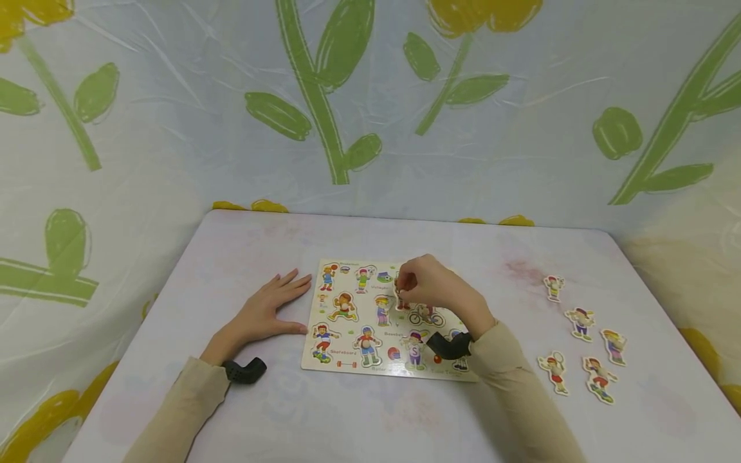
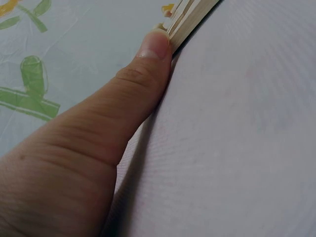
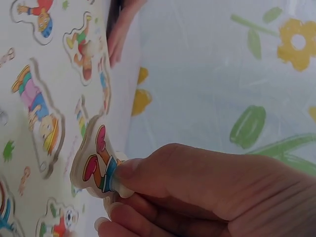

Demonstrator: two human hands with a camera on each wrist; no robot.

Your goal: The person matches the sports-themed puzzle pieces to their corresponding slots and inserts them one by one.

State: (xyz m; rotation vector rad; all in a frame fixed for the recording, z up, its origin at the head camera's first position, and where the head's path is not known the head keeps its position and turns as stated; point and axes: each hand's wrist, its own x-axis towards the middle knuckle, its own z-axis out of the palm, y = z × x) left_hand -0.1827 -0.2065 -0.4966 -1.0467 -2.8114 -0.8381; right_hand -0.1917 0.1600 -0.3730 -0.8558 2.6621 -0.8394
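Observation:
A cream wooden peg puzzle board (image 1: 399,326) with cartoon sports figures lies on the table. Thumb and fingers of my right hand (image 1: 431,283) pinch a figure-shaped puzzle piece (image 3: 101,163) above the board's upper middle. In the right wrist view this piece shows pink shoes and blue clothing; its upper part is hidden by the fingers. My left hand (image 1: 263,315) lies by the board's left side, its fingers spread and straight. The left thumb (image 2: 153,47) touches the board's edge in the left wrist view. Part of the board's right side is hidden under the right forearm.
Several loose puzzle pieces lie on the table right of the board, among them a tennis player (image 1: 554,372) and a skateboarder (image 1: 599,381). The pale table (image 1: 370,424) meets a flower-patterned cloth (image 1: 191,128) at the back. Dark devices (image 1: 246,371) sit at both wrists.

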